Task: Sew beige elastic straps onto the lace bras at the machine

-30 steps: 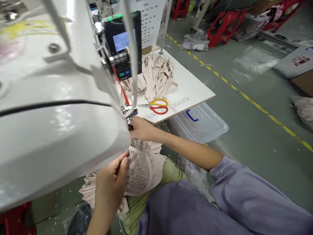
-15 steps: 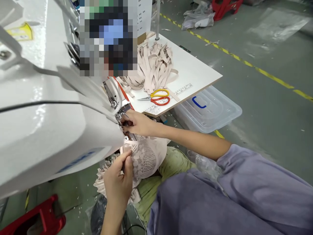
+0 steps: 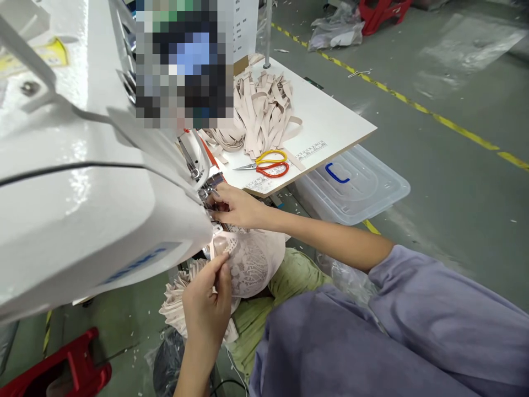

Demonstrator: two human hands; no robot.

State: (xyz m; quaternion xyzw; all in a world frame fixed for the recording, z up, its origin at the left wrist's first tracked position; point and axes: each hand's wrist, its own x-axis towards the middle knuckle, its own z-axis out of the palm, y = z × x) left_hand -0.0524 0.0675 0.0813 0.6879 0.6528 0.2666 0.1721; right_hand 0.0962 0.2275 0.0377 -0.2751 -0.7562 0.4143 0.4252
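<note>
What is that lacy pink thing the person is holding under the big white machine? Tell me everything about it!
The lacy piece is pale pink fabric with a see-through lace pattern and a scalloped edge. It looks soft and thin, rounded like a cup, and hangs over the person's lap. The left hand pinches its near edge, while the right hand presses its top end by the metal parts under the white sewing machine. More folded pink fabric bunches beneath it.
</note>
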